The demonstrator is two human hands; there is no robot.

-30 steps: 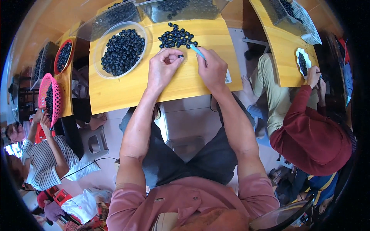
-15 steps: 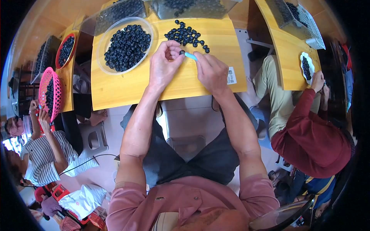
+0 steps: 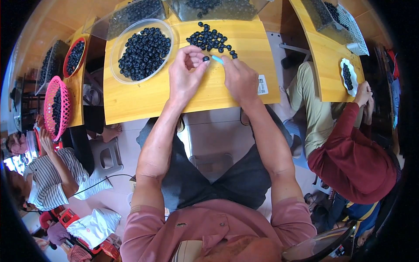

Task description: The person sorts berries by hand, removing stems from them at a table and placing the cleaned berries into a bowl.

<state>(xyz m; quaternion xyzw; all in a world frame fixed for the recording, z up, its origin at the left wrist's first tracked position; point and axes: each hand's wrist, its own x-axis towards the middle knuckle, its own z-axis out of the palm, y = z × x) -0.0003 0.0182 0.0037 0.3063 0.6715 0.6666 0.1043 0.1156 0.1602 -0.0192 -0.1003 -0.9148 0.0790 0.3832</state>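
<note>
My left hand (image 3: 187,76) pinches a small dark round bead (image 3: 206,58) between thumb and finger, above the table. In my right hand (image 3: 241,81) is a slim pen-like tool with a light-blue handle (image 3: 218,60). Its tip points left at the bead, with a small gap between them. Beyond my hands lies a loose scatter of dark beads (image 3: 209,38). A round clear tub (image 3: 114,65) at the left holds a heap of the same beads (image 3: 145,54). What the tool's tip is like is too small to make out.
Clear bins (image 3: 218,15) with more beads line the back of the yellow table (image 3: 144,100). A white label (image 3: 262,85) lies near its right edge. Co-workers sit at both sides, a pink basket (image 3: 65,107) by one and a white dish (image 3: 342,70) by the other.
The tool in my right hand has drawn back slightly from the bead and tilted differently. My left hand stays in place, still pinching the bead.
</note>
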